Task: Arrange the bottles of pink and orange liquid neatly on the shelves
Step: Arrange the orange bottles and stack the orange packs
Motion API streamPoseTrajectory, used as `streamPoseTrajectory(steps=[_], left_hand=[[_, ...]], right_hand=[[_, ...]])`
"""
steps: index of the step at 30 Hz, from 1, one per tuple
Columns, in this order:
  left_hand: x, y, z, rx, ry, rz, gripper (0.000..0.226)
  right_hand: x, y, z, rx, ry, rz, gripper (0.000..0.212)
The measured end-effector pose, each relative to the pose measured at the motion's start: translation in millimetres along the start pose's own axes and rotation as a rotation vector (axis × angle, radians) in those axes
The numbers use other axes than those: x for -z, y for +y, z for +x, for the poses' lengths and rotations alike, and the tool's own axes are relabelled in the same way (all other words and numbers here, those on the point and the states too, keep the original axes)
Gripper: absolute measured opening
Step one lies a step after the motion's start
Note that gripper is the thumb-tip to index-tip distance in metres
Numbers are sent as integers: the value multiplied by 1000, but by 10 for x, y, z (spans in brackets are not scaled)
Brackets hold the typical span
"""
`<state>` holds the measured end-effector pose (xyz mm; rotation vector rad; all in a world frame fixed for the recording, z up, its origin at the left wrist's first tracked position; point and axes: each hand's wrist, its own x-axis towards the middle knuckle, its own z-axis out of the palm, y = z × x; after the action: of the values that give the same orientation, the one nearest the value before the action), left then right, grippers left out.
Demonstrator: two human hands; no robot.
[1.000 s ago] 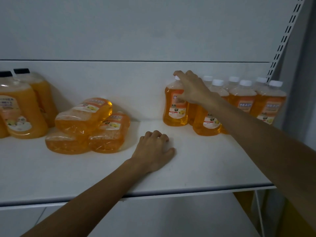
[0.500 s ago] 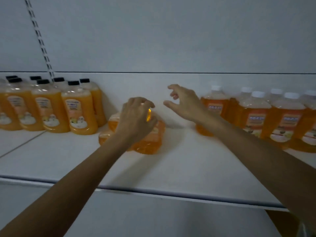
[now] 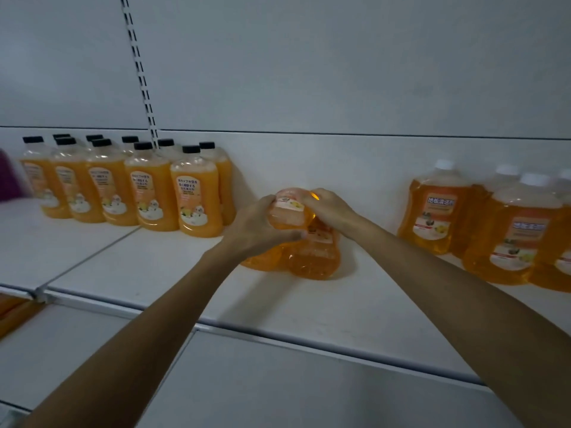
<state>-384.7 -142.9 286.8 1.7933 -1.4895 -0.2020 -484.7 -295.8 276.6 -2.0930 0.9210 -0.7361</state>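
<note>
Three orange bottles lie in a pile on the white shelf (image 3: 148, 267). The top bottle (image 3: 289, 213) of the pile is gripped from both sides: my left hand (image 3: 256, 228) curls round its left side and my right hand (image 3: 330, 208) grips its right side near the back. Two lower bottles (image 3: 309, 257) lie flat under it. Several upright orange bottles with black caps (image 3: 194, 193) stand in rows at the left. Upright orange bottles with white caps (image 3: 438, 208) stand at the right.
A slotted upright rail (image 3: 140, 72) runs up the white back panel. A purple object (image 3: 9, 180) shows at the far left edge. A lower shelf (image 3: 278, 381) lies beneath, with something orange at its left edge (image 3: 12, 307).
The view swung left. My right hand left the white-capped bottle at the right, my left hand rose from the shelf, and both closed round the top bottle of the pile.
</note>
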Motion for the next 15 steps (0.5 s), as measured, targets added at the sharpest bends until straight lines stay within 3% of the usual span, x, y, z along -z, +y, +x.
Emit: streamPoseTrajectory(steps=[4,7,11,15], left_hand=[[-111,26,-110,-136,104,-49,94],[-225,154,-187,-135,139,16,113],[-415,470,-210,-236,174,55,126],[-728,778,-224,-236,61,-56,135]], right_hand=[[91,-92,-123,89,138,168,52],[332,-252,-288,152,121,262,67],[815,-352,-533,151,49,230,95],[1185,-263,-863,171,129,149,96]])
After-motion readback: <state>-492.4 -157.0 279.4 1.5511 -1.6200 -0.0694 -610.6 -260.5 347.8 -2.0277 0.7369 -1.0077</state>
